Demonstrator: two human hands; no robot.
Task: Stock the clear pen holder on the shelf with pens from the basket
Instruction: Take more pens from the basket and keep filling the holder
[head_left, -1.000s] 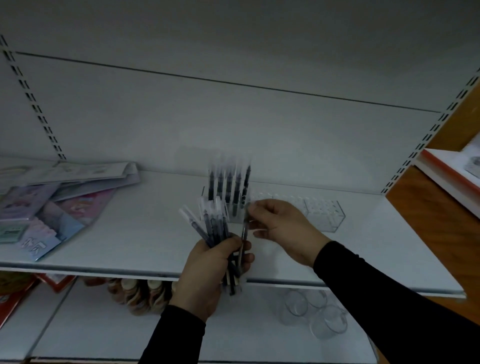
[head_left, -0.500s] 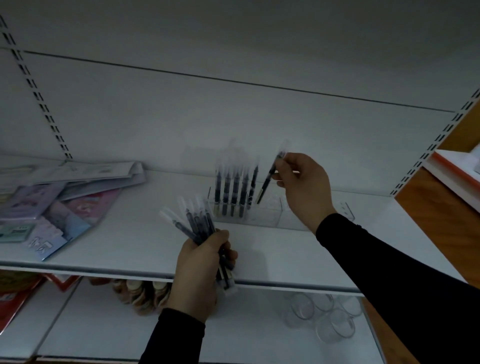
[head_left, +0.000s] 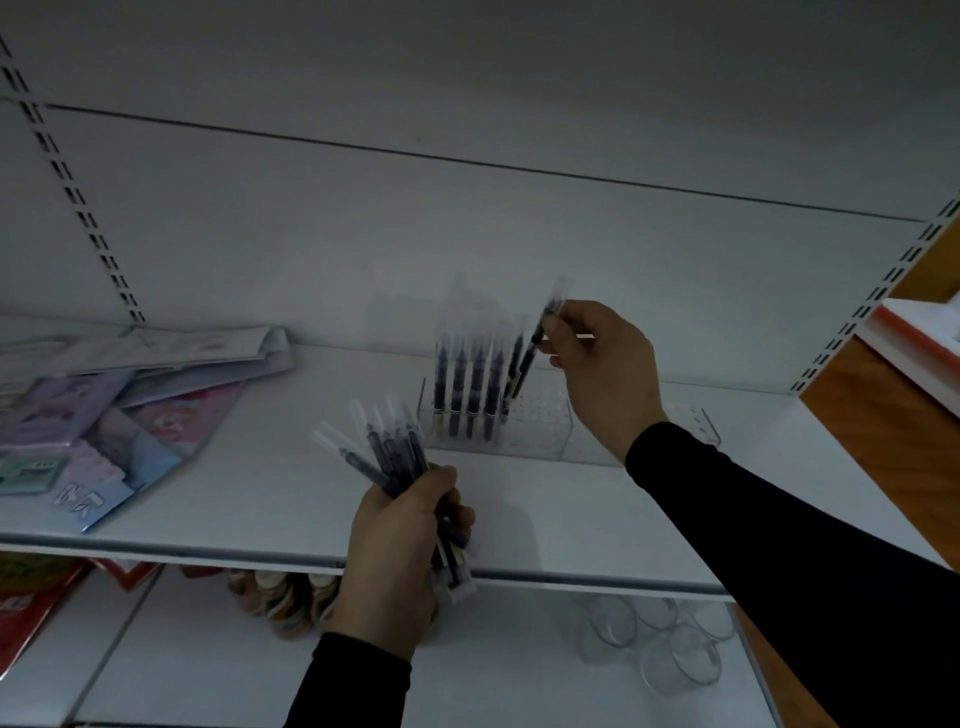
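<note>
A clear pen holder (head_left: 535, 423) stands on the white shelf (head_left: 260, 493), with several dark pens (head_left: 465, 384) upright in its left end. My right hand (head_left: 597, 364) pinches one dark pen (head_left: 535, 348) near its clear cap, tilted, with its lower end going into the holder beside the standing pens. My left hand (head_left: 400, 545) grips a fanned bundle of dark pens (head_left: 384, 447) with white caps, in front of the shelf edge and left of the holder. The basket is out of view.
Flat stationery packets (head_left: 104, 415) lie piled at the shelf's left. On the lower shelf sit clear cups (head_left: 660, 639) at the right and a brownish bundle (head_left: 280, 597) under my left hand. A wooden panel (head_left: 893, 441) bounds the right side.
My right hand took one pen from the left hand's bundle, lifted it up and right, and now lowers its tip into the holder. The left hand's bundle has barely moved.
</note>
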